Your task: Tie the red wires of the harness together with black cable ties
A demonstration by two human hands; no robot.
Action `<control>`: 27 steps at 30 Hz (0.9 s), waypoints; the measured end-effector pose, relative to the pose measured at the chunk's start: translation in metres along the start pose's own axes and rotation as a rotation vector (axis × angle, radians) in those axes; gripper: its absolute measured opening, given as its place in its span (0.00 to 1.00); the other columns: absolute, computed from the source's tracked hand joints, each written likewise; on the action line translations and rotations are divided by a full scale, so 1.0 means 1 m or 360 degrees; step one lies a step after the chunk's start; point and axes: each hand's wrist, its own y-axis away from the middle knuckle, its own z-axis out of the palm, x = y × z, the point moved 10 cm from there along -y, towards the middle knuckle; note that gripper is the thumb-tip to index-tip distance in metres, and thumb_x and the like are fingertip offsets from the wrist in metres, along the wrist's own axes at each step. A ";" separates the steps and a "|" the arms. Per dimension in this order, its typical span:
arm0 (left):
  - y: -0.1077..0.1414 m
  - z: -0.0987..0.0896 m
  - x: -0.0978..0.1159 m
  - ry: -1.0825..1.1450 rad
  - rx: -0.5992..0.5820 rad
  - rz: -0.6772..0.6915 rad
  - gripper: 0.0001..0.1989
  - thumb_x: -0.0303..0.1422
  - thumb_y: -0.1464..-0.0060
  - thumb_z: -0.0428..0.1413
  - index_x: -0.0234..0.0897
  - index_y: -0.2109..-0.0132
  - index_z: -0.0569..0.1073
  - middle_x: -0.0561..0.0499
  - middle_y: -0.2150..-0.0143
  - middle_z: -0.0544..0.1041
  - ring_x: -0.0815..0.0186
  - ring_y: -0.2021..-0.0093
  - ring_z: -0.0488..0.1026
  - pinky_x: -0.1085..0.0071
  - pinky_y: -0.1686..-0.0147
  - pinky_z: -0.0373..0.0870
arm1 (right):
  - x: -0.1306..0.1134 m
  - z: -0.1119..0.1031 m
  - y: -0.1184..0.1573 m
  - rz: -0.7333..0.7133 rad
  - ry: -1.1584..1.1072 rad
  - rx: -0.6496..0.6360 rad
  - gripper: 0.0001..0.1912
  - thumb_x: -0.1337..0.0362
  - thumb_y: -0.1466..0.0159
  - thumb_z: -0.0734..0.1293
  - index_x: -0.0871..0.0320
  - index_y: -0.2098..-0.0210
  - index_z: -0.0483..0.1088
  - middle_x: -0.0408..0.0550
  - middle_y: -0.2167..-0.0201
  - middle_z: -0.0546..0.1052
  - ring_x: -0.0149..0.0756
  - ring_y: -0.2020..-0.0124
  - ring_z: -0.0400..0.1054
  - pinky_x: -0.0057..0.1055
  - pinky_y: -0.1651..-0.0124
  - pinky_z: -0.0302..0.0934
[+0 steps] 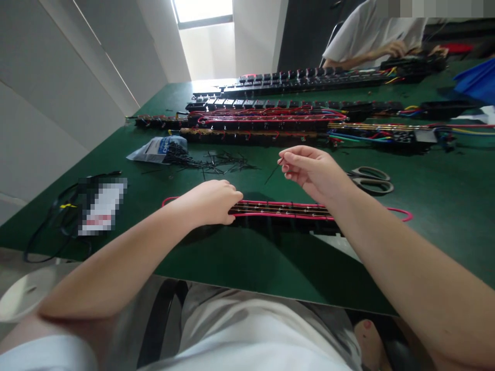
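Observation:
In front of me on the table lies a long, narrow black strip assembly (284, 209) with metal rails, and a red wire (406, 214) loops past both its ends. My left hand (216, 201) is closed around the strip's left part, the fingers over its top and the thumb on the near side. Above the strip's right part, my right hand (309, 170) pinches a thin black cable tie (271, 175) that points down and left, apart from the strip. Several dark bands cross the strip. Loose black cable ties (224, 163) lie beyond my hands, spilling from a plastic bag (157, 149).
Black-handled scissors (373, 180) lie right of my right hand. Farther back, long black assemblies (263, 118) with coloured wires cross the green table (240, 257). Dark cables (58, 216) lie at left. Across the table sits a person (371, 36) in white, hands on an assembly.

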 end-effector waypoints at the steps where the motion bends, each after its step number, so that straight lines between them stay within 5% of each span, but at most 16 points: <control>1: -0.002 0.001 -0.002 0.0009 -0.0005 0.0047 0.14 0.36 0.42 0.63 0.40 0.50 0.82 0.43 0.53 0.83 0.51 0.50 0.79 0.63 0.51 0.71 | 0.001 0.004 0.000 0.0038 0.0005 -0.0013 0.15 0.50 0.42 0.79 0.52 0.63 0.79 0.48 0.62 0.83 0.35 0.66 0.75 0.32 0.67 0.70; 9: -0.012 0.009 -0.019 0.0188 0.0099 0.0139 0.21 0.42 0.32 0.57 0.40 0.37 0.75 0.45 0.45 0.81 0.56 0.46 0.79 0.67 0.48 0.72 | 0.027 0.036 0.009 0.0250 0.0154 -0.0089 0.15 0.52 0.42 0.79 0.57 0.66 0.79 0.50 0.67 0.83 0.33 0.70 0.73 0.28 0.70 0.66; 16: -0.016 0.022 -0.020 0.0215 0.0331 0.0053 0.20 0.42 0.27 0.51 0.37 0.36 0.71 0.43 0.43 0.78 0.54 0.44 0.77 0.60 0.45 0.74 | 0.028 0.030 -0.002 0.0122 0.0320 -0.0078 0.16 0.50 0.39 0.75 0.57 0.64 0.77 0.47 0.67 0.82 0.31 0.70 0.71 0.29 0.67 0.65; 27: -0.036 0.020 -0.017 0.0009 0.0635 -0.0001 0.23 0.43 0.24 0.42 0.32 0.40 0.70 0.40 0.46 0.78 0.52 0.50 0.74 0.57 0.54 0.71 | 0.013 0.046 -0.019 -0.0047 0.0810 -0.0558 0.10 0.55 0.39 0.73 0.54 0.66 0.82 0.45 0.69 0.83 0.37 0.68 0.73 0.36 0.61 0.65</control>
